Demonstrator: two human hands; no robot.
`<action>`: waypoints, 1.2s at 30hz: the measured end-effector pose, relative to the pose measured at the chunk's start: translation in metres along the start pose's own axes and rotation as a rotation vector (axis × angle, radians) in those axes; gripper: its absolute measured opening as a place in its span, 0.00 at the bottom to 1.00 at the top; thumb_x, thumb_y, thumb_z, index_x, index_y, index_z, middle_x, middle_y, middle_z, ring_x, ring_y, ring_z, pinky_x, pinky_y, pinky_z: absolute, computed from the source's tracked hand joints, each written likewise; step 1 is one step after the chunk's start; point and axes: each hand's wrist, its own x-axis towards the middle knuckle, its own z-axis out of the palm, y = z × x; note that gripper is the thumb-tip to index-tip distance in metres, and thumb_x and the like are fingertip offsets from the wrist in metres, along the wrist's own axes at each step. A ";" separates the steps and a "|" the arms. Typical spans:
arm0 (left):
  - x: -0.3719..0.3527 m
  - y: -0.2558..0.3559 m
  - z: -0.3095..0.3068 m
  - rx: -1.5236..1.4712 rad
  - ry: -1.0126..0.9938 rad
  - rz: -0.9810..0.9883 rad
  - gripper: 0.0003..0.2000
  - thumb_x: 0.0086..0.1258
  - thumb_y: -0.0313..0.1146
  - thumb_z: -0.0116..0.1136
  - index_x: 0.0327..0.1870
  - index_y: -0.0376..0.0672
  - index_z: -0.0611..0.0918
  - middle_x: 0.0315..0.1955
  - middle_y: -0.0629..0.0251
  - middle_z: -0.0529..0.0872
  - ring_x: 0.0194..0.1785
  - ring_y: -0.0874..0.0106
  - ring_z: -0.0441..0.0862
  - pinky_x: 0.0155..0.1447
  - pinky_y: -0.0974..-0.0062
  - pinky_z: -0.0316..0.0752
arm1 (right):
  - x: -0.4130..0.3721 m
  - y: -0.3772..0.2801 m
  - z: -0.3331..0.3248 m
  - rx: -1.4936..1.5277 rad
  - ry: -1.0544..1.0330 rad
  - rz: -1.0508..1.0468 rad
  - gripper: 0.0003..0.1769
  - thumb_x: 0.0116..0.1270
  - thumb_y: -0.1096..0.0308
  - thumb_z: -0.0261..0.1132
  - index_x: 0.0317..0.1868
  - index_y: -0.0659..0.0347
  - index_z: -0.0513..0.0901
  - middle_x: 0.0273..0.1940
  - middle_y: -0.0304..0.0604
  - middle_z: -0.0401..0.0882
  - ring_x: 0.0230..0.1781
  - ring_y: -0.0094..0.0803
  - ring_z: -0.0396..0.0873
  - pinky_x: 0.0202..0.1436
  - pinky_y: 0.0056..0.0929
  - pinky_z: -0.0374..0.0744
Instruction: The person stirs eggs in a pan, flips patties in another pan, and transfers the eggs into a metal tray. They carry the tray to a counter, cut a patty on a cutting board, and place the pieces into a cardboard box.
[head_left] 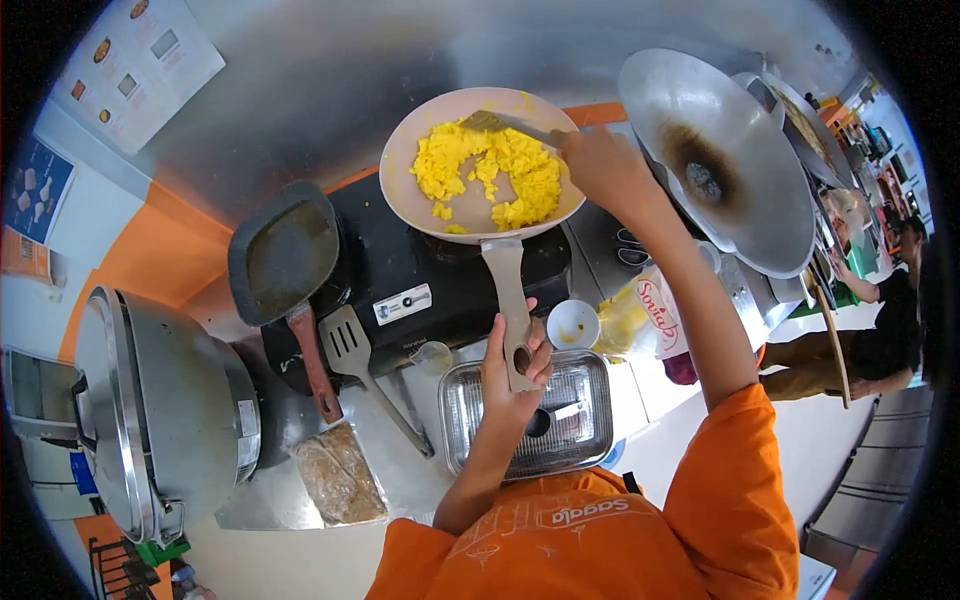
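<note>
A cream-coloured frying pan with yellow scrambled egg sits over the black stove. My left hand is wrapped round the pan's beige handle. Above the pan's right side, my right hand grips a spatula, whose blade reaches the egg near the back of the pan. The egg lies in broken clumps round a bare patch of the pan's bottom.
A square grey pan and slotted turner lie left, beside a large steel pot. Below are a wire-racked tray, small bowl and plastic bag. Woks stand right; another person is beyond.
</note>
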 end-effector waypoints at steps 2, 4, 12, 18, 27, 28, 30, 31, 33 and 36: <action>0.004 0.002 0.001 0.001 -0.022 -0.019 0.20 0.69 0.44 0.33 0.52 0.38 0.67 0.22 0.69 0.66 0.14 0.82 0.60 0.15 0.86 0.62 | 0.009 -0.001 0.040 -0.090 -0.046 -0.093 0.14 0.58 0.68 0.50 0.44 0.52 0.76 0.28 0.50 0.77 0.30 0.41 0.78 0.32 0.38 0.76; 0.004 0.001 0.003 0.041 0.001 -0.020 0.20 0.69 0.44 0.33 0.52 0.38 0.67 0.22 0.69 0.66 0.13 0.82 0.60 0.14 0.86 0.62 | 0.004 -0.020 0.032 -0.126 -0.083 -0.110 0.15 0.58 0.66 0.52 0.46 0.48 0.76 0.27 0.49 0.77 0.30 0.40 0.78 0.32 0.36 0.76; 0.009 0.000 -0.017 0.071 -0.105 -0.013 0.22 0.66 0.47 0.40 0.53 0.39 0.65 0.29 0.64 0.72 0.21 0.77 0.73 0.27 0.78 0.76 | -0.035 -0.038 -0.007 -0.069 -0.113 -0.144 0.16 0.56 0.68 0.53 0.46 0.46 0.76 0.28 0.50 0.77 0.30 0.42 0.78 0.31 0.38 0.77; 0.025 -0.024 -0.127 0.527 0.461 0.323 0.20 0.59 0.35 0.55 0.49 0.41 0.63 0.34 0.60 0.72 0.29 0.66 0.79 0.33 0.67 0.79 | -0.061 -0.032 -0.041 -0.022 -0.106 -0.070 0.18 0.54 0.70 0.53 0.46 0.45 0.76 0.27 0.48 0.77 0.29 0.42 0.78 0.29 0.37 0.77; 0.063 -0.034 -0.129 0.714 0.618 0.096 0.13 0.61 0.32 0.53 0.35 0.40 0.61 0.28 0.57 0.74 0.30 0.63 0.79 0.32 0.65 0.80 | -0.076 0.006 -0.036 0.041 -0.012 0.062 0.14 0.57 0.68 0.51 0.42 0.48 0.78 0.27 0.48 0.78 0.28 0.42 0.78 0.30 0.38 0.77; 0.063 -0.036 -0.129 0.704 0.617 0.106 0.13 0.61 0.32 0.53 0.34 0.39 0.61 0.27 0.58 0.75 0.29 0.64 0.79 0.32 0.66 0.80 | -0.073 0.009 -0.025 0.023 -0.030 0.081 0.13 0.57 0.67 0.52 0.42 0.48 0.78 0.27 0.47 0.78 0.29 0.42 0.78 0.30 0.38 0.77; 0.066 -0.042 -0.130 0.636 0.650 0.119 0.13 0.60 0.32 0.53 0.33 0.38 0.62 0.24 0.59 0.75 0.26 0.65 0.78 0.30 0.68 0.80 | -0.064 0.010 -0.005 -0.015 -0.050 0.123 0.12 0.57 0.65 0.54 0.41 0.48 0.78 0.28 0.47 0.77 0.30 0.42 0.78 0.32 0.38 0.76; 0.072 -0.042 -0.132 0.603 0.661 0.131 0.13 0.60 0.33 0.54 0.33 0.38 0.62 0.22 0.60 0.75 0.25 0.66 0.78 0.29 0.69 0.80 | -0.066 0.018 -0.008 -0.002 -0.044 0.101 0.11 0.57 0.65 0.55 0.41 0.48 0.78 0.29 0.47 0.77 0.31 0.42 0.78 0.33 0.38 0.76; 0.080 -0.039 -0.139 0.581 0.707 0.111 0.12 0.59 0.33 0.55 0.32 0.38 0.65 0.21 0.61 0.75 0.20 0.69 0.77 0.25 0.73 0.79 | -0.078 0.033 -0.018 0.023 -0.045 0.049 0.11 0.56 0.63 0.55 0.41 0.47 0.78 0.30 0.47 0.77 0.33 0.42 0.77 0.35 0.38 0.75; 0.079 -0.047 -0.134 0.607 0.758 0.165 0.12 0.58 0.33 0.56 0.33 0.38 0.66 0.20 0.62 0.75 0.19 0.70 0.76 0.22 0.75 0.79 | -0.092 0.036 -0.020 0.103 -0.054 -0.043 0.11 0.54 0.68 0.51 0.31 0.61 0.80 0.30 0.52 0.78 0.33 0.44 0.79 0.35 0.40 0.77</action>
